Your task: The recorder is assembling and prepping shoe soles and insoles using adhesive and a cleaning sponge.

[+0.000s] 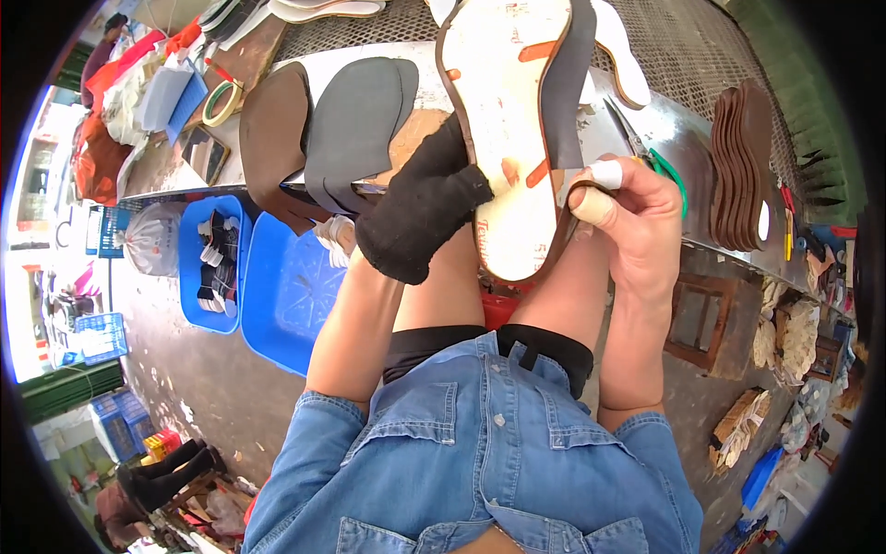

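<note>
A cream-coloured shoe insole [508, 102] with a brown edge and orange-brown strips set into its face stands tilted up before me. My left hand [420, 208], in a black glove, grips its left edge, thumb lying over the face. On the insole's right side my right hand [637, 217], with white tape on the fingers, pinches a dark brown edging strip [581, 187] that curls away from the rim. Behind the insole a dark grey sole piece [570, 111] shows in part. Scissors [660, 166] with green handles lie beside my right hand.
Brown sole pieces [274, 134] and dark grey ones [355, 125] lie on the bench at left, near a tape roll [221, 103]. A stack of brown soles [738, 166] is at right. Blue tubs [293, 286] stand below the bench; a wooden box [715, 323] is lower right.
</note>
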